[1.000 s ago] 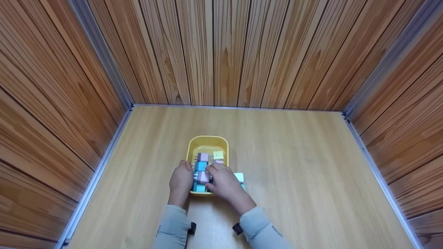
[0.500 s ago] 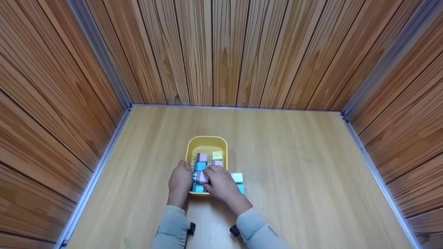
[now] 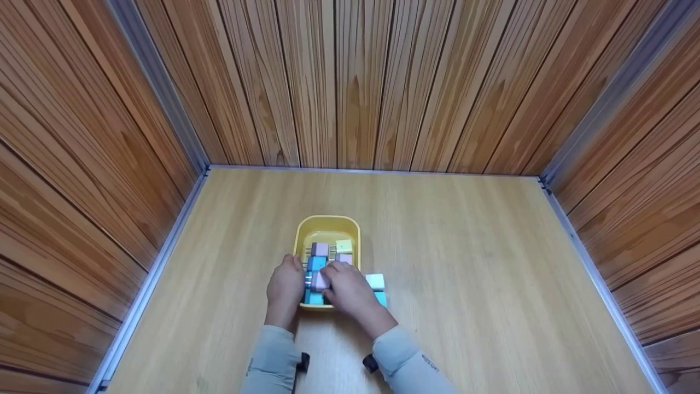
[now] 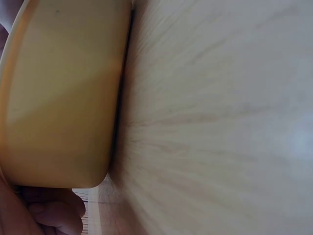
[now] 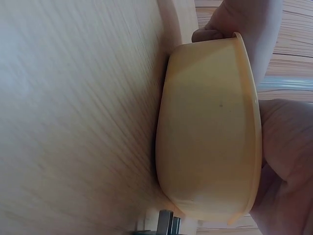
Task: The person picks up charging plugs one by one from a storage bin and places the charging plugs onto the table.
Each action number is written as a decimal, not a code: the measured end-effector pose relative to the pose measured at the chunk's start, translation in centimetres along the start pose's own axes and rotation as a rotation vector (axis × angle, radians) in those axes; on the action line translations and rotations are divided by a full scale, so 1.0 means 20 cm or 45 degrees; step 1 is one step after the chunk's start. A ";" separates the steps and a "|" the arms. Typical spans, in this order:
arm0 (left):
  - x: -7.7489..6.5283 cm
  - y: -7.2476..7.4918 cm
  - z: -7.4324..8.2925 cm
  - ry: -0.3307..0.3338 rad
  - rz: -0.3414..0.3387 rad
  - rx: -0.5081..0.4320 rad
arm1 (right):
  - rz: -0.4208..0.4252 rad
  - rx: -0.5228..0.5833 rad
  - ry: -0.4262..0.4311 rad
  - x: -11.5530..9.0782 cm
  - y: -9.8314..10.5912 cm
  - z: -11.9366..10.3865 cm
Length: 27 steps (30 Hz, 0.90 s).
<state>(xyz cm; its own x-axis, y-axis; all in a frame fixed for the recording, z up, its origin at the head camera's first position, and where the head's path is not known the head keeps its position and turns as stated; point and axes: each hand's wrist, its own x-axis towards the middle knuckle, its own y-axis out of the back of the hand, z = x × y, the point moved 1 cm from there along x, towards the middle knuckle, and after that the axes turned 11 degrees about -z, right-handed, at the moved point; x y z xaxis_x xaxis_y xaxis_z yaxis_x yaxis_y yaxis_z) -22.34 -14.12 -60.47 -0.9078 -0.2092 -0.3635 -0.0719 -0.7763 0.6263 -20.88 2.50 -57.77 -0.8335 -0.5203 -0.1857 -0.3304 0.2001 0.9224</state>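
In the head view, a yellow plastic box (image 3: 328,219) holds several small cube-shaped charger plugs with metal prongs. They include a pale yellow plug (image 3: 343,245), a blue plug (image 3: 316,264) and a turquoise plug (image 3: 315,298). My left hand (image 3: 285,284) grips the box's left rim; its curled fingers (image 4: 61,215) show past the box end in the left wrist view. Over the right rim reaches my right hand (image 3: 350,287), its thumb and fingers curled at the right end of a lilac plug (image 3: 319,281). What lies under that palm is hidden.
A white plug (image 3: 374,282) and a second turquoise plug (image 3: 381,299) lie on the table (image 3: 465,284), right of the box. Wood-patterned walls (image 3: 355,82) enclose the table at the back and both sides. Grey prongs (image 5: 166,223) show low in the right wrist view.
My right hand has shifted slightly left, covering prongs that showed by its fingertips a second ago and uncovering more of the two plugs on the table. The left hand stays on the rim.
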 end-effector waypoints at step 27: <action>-0.01 0.01 0.02 0.070 -0.042 -0.008 | 0.049 0.220 0.052 -0.02 0.03 0.04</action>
<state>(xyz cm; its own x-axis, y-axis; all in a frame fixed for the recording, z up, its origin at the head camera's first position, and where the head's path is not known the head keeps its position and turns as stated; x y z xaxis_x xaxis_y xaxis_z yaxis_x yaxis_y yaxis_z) -22.31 -13.96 -60.00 -0.8808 -0.2159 -0.4214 -0.0984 -0.7871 0.6090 -21.19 3.53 -57.46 -0.8293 -0.5425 -0.1344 -0.3732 0.3585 0.8557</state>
